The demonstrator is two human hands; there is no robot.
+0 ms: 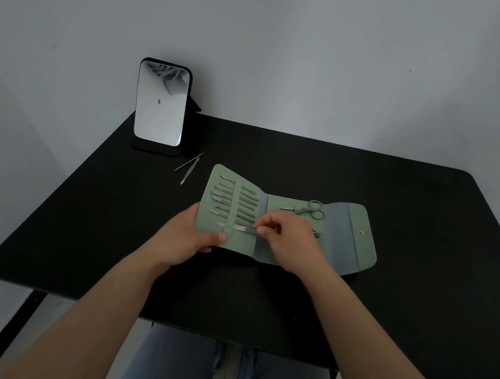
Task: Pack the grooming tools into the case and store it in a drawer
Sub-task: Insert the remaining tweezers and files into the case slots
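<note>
My left grip (195,237) steadies the soft, floppy case (282,226) mid-bench (76,229) by its near-left corner while my right grip (283,237) pinches a thin, stiff, slippery tool (238,227) by its end.

Black table (391,273), matte top w/ rounded corners, pushed against a grey wall; dark leg visible at near-left. On it: green case (350,235) lying open approx center, unfolded flat-ish, left panel slightly raised, flap w/ snap button at right end. Standing mirror (161,103) on black base at far-left corner, upright, tilted back a bit. Two loose metal tools just beside mirror base, between mirror & case: thin pointed probe (189,161) and tweezers (190,170), lying close together at an angle, tips nearly crossing at the far end. Both tools apart from case, not touching it. Rest of top is bare black surface.
</note>
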